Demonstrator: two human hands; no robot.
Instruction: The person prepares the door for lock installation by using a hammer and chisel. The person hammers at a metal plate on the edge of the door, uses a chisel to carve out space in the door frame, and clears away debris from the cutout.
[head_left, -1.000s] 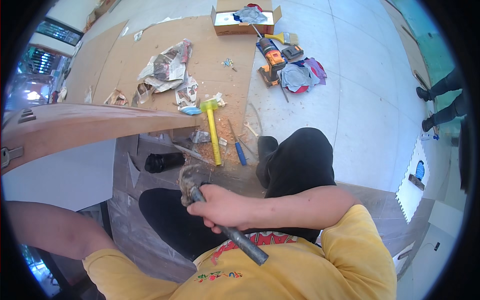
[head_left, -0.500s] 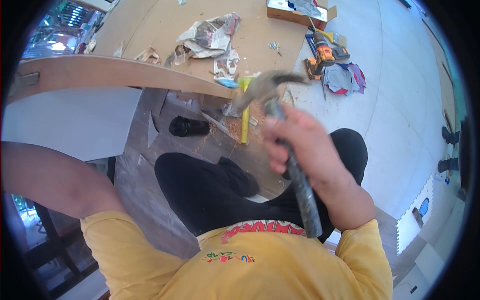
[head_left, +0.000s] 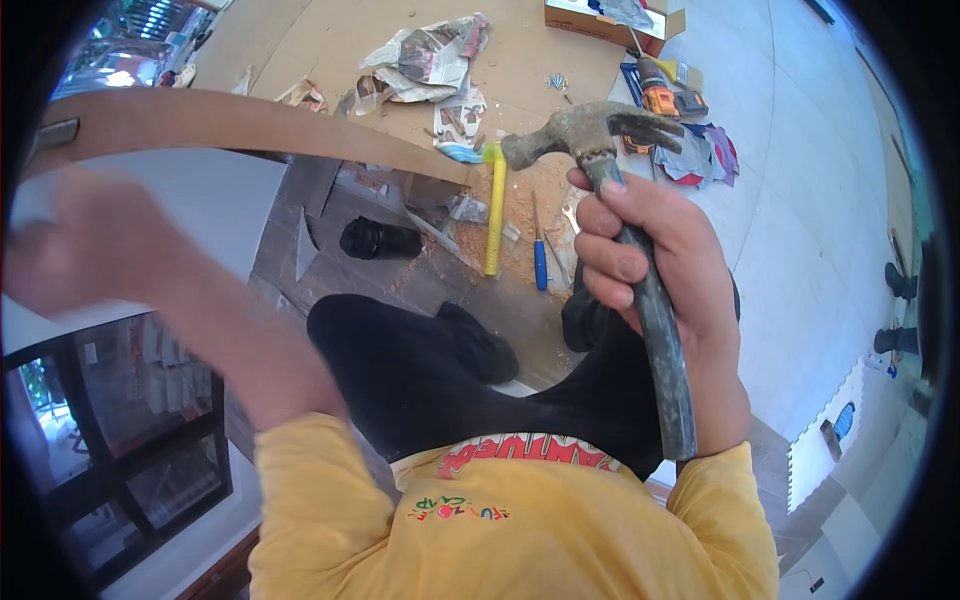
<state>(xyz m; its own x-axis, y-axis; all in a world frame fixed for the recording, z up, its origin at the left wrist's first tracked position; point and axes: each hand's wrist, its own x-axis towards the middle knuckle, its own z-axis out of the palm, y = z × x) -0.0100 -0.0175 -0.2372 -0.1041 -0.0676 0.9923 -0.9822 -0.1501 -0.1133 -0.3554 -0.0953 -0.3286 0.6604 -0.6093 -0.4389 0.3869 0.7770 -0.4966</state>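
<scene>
One claw hammer [head_left: 650, 295]: held up over the right side of the lap, striking face to the left, claw to the right, handle slanting down toward the near side; its weight is borne by one hand alone.
Right hand [head_left: 688, 250]: fingers wrapped closed around the upper handle, with the thumb laid along it just under the head; a grip this high is probably used because the heavy end is balanced more easily there, and a long stretch of handle is left free below.
Left hand [head_left: 90, 245]: raised at the left, in front of the wood-edged panel [head_left: 260, 125]; it is blurred, so how far the fingers are opened, and whether anything is held or touched, cannot be told.
Yellow mallet [head_left: 495, 220]: laid just beyond the panel's right end, handle toward the near side, perhaps so that its grip is within easy reach.
Blue-handled tool [head_left: 541, 265]: set right of the mallet among wood shavings [head_left: 520, 225], handle likewise turned near, shaft far.
Screws [head_left: 556, 81]: gathered in a small pile on the far cardboard, presumably so that none are scattered.
Orange drill [head_left: 657, 95]: placed at the far right beside rags [head_left: 703, 168], seemingly kept apart from the shavings.
</scene>
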